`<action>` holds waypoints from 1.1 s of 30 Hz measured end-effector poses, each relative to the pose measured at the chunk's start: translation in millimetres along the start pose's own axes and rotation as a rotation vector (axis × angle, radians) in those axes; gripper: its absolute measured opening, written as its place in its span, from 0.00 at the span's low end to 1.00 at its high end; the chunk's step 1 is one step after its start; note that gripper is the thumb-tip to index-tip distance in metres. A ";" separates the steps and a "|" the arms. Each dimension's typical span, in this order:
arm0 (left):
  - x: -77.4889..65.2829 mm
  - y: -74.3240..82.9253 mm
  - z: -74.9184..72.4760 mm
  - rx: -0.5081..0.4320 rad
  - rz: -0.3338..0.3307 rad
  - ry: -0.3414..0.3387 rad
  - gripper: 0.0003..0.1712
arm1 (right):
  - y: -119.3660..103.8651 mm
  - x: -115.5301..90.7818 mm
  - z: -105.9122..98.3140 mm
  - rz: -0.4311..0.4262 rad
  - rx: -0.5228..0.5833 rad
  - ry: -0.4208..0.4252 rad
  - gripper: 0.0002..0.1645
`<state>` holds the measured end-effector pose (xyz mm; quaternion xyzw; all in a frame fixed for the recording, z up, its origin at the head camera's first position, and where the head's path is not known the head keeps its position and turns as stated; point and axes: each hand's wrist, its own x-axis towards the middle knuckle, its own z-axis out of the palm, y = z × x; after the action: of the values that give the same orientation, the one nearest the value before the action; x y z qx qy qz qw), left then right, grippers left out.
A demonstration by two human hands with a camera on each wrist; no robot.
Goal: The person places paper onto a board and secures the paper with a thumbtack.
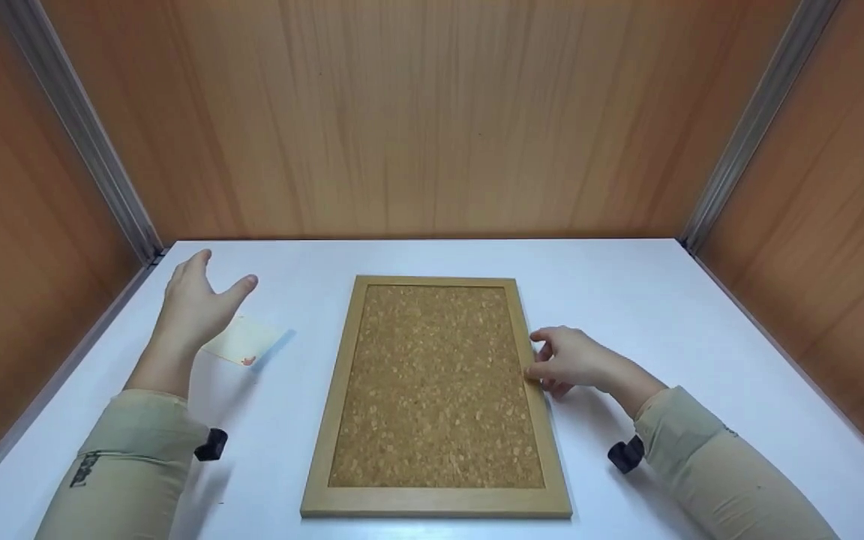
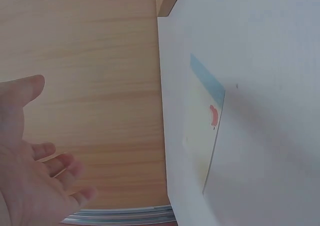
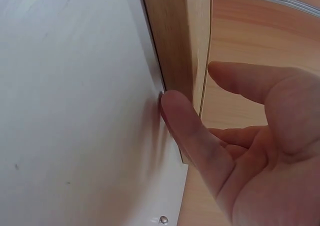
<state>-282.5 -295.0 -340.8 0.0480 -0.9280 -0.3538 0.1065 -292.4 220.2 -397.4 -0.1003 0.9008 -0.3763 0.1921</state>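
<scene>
A cork board [image 1: 436, 390] in a light wooden frame lies on the white table. My right hand [image 1: 574, 360] grips the right side of the frame. In the right wrist view, one fingertip [image 3: 179, 106] reaches low against the side of the frame [image 3: 172, 41], with the thumb [image 3: 245, 81] at the upper edge. My left hand [image 1: 196, 304] is raised over the table at the left, thumb and fingers spread, holding nothing. Close by it lies a thin pale yellow sheet [image 1: 241, 341] with a blue strip and a small red mark, partly hidden by the hand.
Wood-grain panels [image 1: 432, 120] enclose the back and both sides of the white table [image 1: 417, 259]. Metal profiles [image 1: 762, 112] run up the corners. A small black device [image 1: 211, 444] sits under the left wrist and another [image 1: 627, 454] under the right.
</scene>
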 end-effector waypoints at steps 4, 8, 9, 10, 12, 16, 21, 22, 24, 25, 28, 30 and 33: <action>2.9 -4.6 0.6 0.012 -0.033 -0.017 0.59 | 0.8 -0.6 2.8 0.000 -0.020 -0.008 0.43; 5.3 -7.9 1.5 0.021 -0.072 -0.038 0.60 | 0.7 -1.4 3.8 0.011 -0.047 -0.008 0.43; 5.9 -9.0 1.7 0.025 -0.081 -0.045 0.60 | 0.5 -1.5 4.1 0.012 -0.058 -0.007 0.43; 6.2 -9.9 1.9 0.027 -0.090 -0.058 0.61 | 0.0 -1.7 4.4 0.011 -0.070 -0.008 0.44; 6.5 -11.8 2.5 0.032 -0.108 -0.087 0.62 | -1.0 -1.9 5.0 0.006 -0.100 -0.008 0.44; 5.5 -14.5 5.1 0.055 -0.147 -0.156 0.65 | -2.8 -2.2 5.0 0.012 -0.150 -0.010 0.44; 3.8 -19.4 6.4 0.121 -0.188 -0.255 0.67 | -6.7 -2.9 3.9 0.032 -0.182 -0.014 0.43; 3.6 -20.9 6.3 0.136 -0.191 -0.280 0.67 | -7.6 -3.0 3.9 0.031 -0.191 -0.014 0.43; 2.9 -23.5 6.1 0.163 -0.196 -0.327 0.67 | -9.2 -3.2 3.9 0.029 -0.208 -0.016 0.42; 2.4 -24.7 6.1 0.178 -0.198 -0.346 0.67 | -10.0 -3.2 4.1 0.030 -0.213 -0.017 0.42; 1.4 -26.7 6.5 0.215 -0.202 -0.401 0.64 | -12.0 -3.9 4.9 0.028 -0.226 -0.025 0.38; 1.0 -26.9 7.2 0.246 -0.203 -0.439 0.60 | -12.8 -4.4 5.4 0.025 -0.232 -0.033 0.36; 0.1 -26.3 8.2 0.299 -0.186 -0.497 0.54 | -13.8 -4.3 6.7 0.035 -0.244 -0.034 0.35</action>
<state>-284.1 -309.3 -364.3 0.0597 -0.9590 -0.2225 -0.1647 -285.1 207.7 -390.6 -0.1136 0.9380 -0.2589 0.2004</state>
